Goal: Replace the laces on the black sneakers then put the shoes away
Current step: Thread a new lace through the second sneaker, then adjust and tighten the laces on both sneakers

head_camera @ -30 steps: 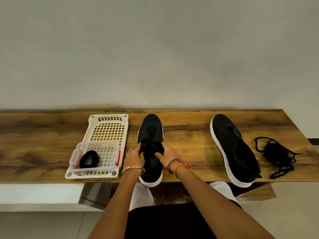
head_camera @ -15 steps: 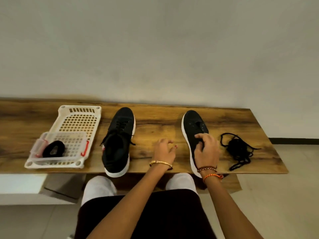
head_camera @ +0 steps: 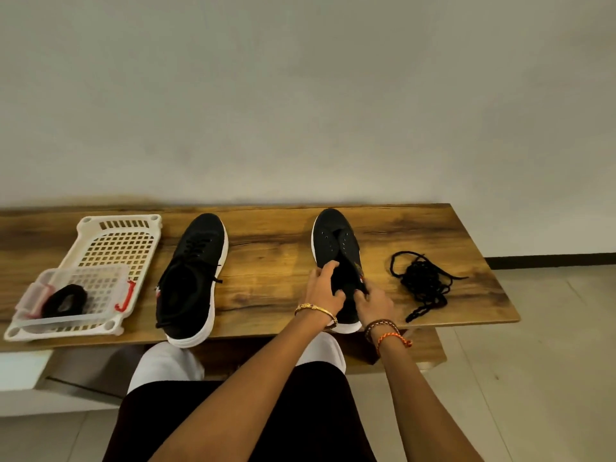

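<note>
Both hands grip the unlaced shoe (head_camera: 336, 248) at its collar: left hand (head_camera: 325, 290) curled over the near-left edge, right hand (head_camera: 373, 303) pinching the near-right. Its heel overhangs the bench (head_camera: 273, 261); a tug could tip it off. Right of it, the loose lace (head_camera: 423, 281) could snag. Left stands the laced shoe (head_camera: 193, 278).

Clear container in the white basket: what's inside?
The clear container holds one coiled black lace bundle. Whether anything lies beneath the bundle cannot be seen. The container sits in the white basket.
</note>
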